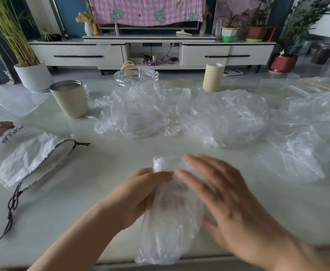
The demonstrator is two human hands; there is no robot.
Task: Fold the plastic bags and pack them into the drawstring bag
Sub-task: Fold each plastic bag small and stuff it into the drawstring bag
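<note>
At the near edge of the pale glossy worktop (pixel 101 173), a crumpled clear plastic bag (pixel 170 222) lies between both hands. The left hand (pixel 138 194) grips its left side, thumb on top, fingers showing through the film. The right hand (pixel 232 196) is flat over its right side, fingers straight and blurred. By the left edge lies the white drawstring bag with a brown bear print (pixel 19 153). Farther back, loose clear plastic bags (pixel 140 114) sprawl mid-worktop, with a beige metal cup (pixel 70 100) to their left.
</note>
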